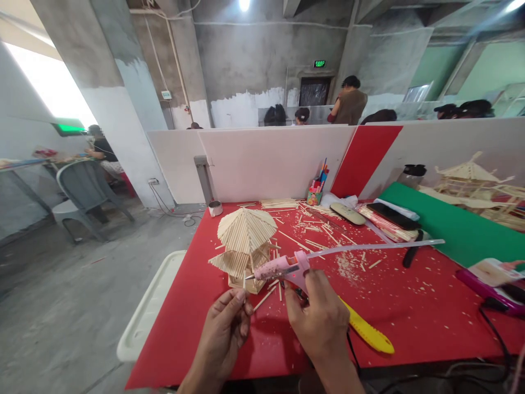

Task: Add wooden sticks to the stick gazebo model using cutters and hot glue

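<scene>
My left hand (227, 323) pinches a short thin wooden stick (245, 280) upright between thumb and fingertips. In my right hand (322, 312) is a pink hot glue gun (283, 266), gripped by its handle. Its metal nozzle points left and meets or nearly meets the stick; I cannot tell which. A long clear glue stick (369, 246) juts from its back to the right. Just behind both hands stands a small pavilion model (247, 232) built of wooden sticks, with a tiered pointed roof. Its lower front is partly hidden by the nozzle and the stick.
A yellow-handled knife (367, 328) lies right of my right hand. Loose sticks and shavings (348, 268) litter the red table (197, 339). Behind are a pen cup (315, 194), a small tin (215, 208) and a partition (270, 164). A larger stick model (476, 186) stands right on a green board.
</scene>
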The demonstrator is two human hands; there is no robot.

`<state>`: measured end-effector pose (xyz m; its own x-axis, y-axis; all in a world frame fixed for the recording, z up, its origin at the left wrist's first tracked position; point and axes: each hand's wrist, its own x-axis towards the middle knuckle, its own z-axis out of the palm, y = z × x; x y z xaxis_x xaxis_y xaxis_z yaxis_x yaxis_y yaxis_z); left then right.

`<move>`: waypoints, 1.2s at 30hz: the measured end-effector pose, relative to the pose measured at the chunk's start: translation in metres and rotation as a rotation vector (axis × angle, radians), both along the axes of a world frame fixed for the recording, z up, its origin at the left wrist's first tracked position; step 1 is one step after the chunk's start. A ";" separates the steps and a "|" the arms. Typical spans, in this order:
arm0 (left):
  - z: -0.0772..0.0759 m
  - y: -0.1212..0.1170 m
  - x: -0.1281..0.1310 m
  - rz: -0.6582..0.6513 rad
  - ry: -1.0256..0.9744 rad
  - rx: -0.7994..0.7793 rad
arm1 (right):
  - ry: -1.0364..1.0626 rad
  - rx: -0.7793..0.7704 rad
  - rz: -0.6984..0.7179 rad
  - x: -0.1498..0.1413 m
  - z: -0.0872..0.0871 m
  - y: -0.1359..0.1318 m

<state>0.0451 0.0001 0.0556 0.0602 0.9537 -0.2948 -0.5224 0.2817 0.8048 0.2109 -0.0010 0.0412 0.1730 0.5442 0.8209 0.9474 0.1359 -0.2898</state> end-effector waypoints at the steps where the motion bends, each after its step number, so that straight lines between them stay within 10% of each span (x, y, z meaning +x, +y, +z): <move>1: 0.000 0.000 0.000 -0.006 -0.007 0.007 | -0.009 0.008 0.000 0.000 0.000 -0.001; 36: 0.001 -0.007 0.001 -0.052 -0.033 0.031 | 0.018 0.067 0.036 0.005 0.003 -0.008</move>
